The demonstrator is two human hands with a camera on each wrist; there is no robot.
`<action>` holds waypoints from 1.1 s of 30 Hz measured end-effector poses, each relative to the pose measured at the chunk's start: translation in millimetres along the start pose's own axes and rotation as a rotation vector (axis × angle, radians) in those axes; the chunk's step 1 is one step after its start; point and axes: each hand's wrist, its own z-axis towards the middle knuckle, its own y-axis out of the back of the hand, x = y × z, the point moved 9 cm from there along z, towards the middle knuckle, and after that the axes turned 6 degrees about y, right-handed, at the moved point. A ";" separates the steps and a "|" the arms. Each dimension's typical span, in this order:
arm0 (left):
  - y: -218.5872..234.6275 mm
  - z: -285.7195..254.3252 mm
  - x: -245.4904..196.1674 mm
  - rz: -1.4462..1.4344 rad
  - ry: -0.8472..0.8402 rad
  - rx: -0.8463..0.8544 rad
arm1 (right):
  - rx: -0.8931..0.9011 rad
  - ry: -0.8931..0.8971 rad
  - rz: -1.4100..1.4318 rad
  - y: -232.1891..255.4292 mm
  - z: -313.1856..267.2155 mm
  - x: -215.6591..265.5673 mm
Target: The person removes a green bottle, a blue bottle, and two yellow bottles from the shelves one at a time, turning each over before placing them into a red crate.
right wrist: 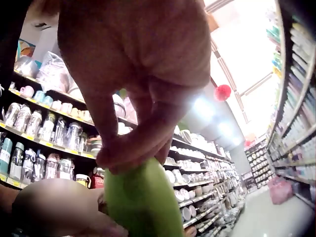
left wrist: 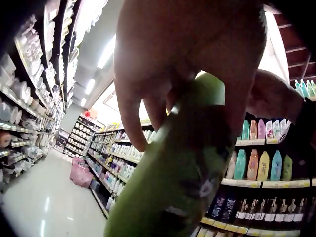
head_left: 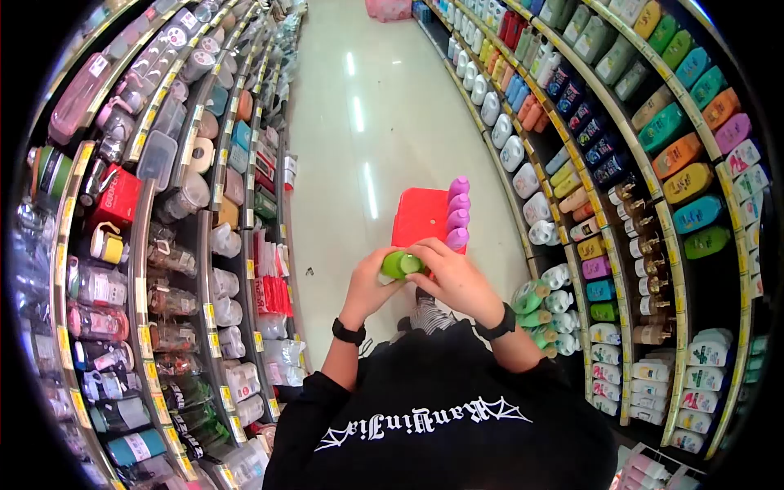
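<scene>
A green bottle (head_left: 402, 264) is held between both hands in front of the body. The left hand (head_left: 369, 282) grips its side, with fingers and thumb round it, also seen in the left wrist view, where the bottle (left wrist: 168, 173) slants down from the hand (left wrist: 182, 54). Over the bottle's top, the right hand (head_left: 459, 279) pinches with its fingertips; in the right wrist view, the hand (right wrist: 138, 74) is above the green bottle (right wrist: 143, 197). Just beyond the hands stands a red box or stool (head_left: 420, 214) with several purple bottles (head_left: 458, 219) in a row along its right side.
Shelves of bottles (head_left: 600, 147) line the right of the aisle, and shelves of cups and containers (head_left: 175, 294) line the left. The pale floor (head_left: 351, 106) runs between them. A pink bundle (head_left: 389, 9) lies at the far end. Green and white bottles (head_left: 545, 306) stand near the right elbow.
</scene>
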 end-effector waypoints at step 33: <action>-238.3 287.0 261.1 0.047 0.053 0.665 | -0.459 -1.052 0.083 -86.5 56.0 -402.3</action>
